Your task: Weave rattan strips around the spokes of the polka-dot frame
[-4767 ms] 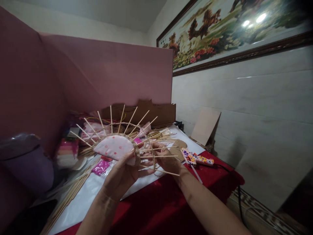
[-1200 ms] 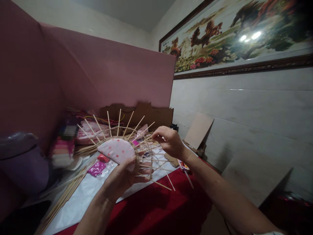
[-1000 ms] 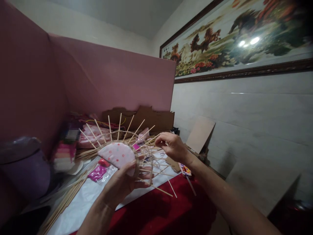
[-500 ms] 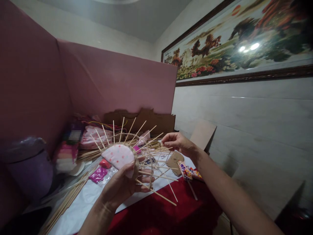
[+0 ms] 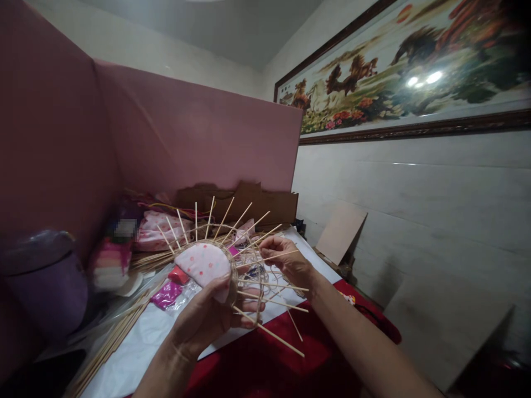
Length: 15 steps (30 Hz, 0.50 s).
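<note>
My left hand [image 5: 207, 312] holds up a half-round piece covered in white cloth with pink dots [image 5: 203, 262], thumb on the cloth and fingers behind it. Coarse twine [image 5: 234, 276] is wound along its curved edge, and thin wooden sticks [image 5: 230, 218] fan outward from there. A looser ring of twine [image 5: 262, 296] runs across the sticks farther out. Close to the right-hand sticks, my right hand [image 5: 287, 258] has its thumb and fingers pinched together beside this outer ring. What lies in the pinch is too small to make out.
Below lies a white sheet [image 5: 136, 337] on a red cloth [image 5: 265, 370]. Bundled sticks [image 5: 120, 331], a magenta packet [image 5: 166, 296] and dotted cloth [image 5: 160, 232] lie left. Cardboard [image 5: 265, 204] stands behind. A lilac bin [image 5: 45, 287] is far left; a board [image 5: 342, 232] leans at the right wall.
My right hand has moved left and slightly down, in among the right-hand sticks. The half-round piece in my left hand has shifted slightly to the right.
</note>
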Motion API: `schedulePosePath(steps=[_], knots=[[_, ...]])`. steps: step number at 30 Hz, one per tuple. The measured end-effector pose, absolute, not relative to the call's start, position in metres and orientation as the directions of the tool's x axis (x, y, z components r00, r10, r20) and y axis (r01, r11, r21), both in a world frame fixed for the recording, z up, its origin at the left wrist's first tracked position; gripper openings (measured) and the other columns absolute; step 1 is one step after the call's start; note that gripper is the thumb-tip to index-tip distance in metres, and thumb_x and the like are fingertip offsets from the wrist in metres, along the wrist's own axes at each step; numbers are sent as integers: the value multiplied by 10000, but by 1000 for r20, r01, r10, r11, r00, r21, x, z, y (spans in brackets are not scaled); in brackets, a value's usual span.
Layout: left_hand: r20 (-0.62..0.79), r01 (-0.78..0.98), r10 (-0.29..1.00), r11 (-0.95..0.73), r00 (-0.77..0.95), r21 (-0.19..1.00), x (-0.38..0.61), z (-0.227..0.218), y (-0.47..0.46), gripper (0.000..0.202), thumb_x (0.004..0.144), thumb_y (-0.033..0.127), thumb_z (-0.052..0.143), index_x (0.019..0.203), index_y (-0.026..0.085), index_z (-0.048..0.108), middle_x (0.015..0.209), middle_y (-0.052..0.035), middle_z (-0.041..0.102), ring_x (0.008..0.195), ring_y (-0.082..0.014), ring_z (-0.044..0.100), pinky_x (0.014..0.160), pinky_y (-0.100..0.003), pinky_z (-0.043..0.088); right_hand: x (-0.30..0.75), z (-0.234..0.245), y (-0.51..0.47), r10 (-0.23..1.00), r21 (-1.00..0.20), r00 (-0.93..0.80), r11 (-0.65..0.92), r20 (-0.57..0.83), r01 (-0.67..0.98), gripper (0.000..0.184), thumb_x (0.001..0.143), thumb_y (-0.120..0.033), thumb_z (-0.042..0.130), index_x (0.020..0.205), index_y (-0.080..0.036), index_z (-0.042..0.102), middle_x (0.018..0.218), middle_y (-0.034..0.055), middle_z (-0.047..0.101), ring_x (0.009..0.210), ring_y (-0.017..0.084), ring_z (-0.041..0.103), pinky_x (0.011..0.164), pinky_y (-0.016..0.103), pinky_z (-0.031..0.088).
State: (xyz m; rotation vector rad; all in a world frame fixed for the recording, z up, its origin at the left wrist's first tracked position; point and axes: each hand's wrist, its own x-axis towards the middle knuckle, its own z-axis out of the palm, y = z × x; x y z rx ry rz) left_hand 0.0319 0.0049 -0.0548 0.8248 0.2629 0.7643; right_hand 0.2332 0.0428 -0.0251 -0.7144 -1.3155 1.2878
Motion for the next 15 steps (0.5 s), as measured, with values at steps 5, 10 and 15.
schedulePosePath(steps=[5,10,15], knots=[[40,-508,730,434,682,744,33,-52,4,299,869,295,403,1087,157,553,939,-139,697,831,-268,659,694,-424,505,228,-35,41,947,-939,-174,218,269,-267,203,586,-233,760,726,-160,632,665,-22,568,556,76,456,549,226,347],[36,-503,766,386,642,773,33,-49,3,297,863,274,409,1072,136,569,929,-154,698,817,-268,662,687,-419,514,223,-46,34,945,-937,-161,240,286,-256,220,615,-295,748,767,-177,642,672,-10,601,581,99,500,580,245,383],[59,-492,774,340,630,801,33,-49,2,272,838,271,455,1040,139,580,899,-140,703,819,-281,661,688,-427,521,223,-53,35,929,-931,-84,353,360,-87,285,665,-448,670,760,-180,672,748,37,648,695,152,564,689,304,434]])
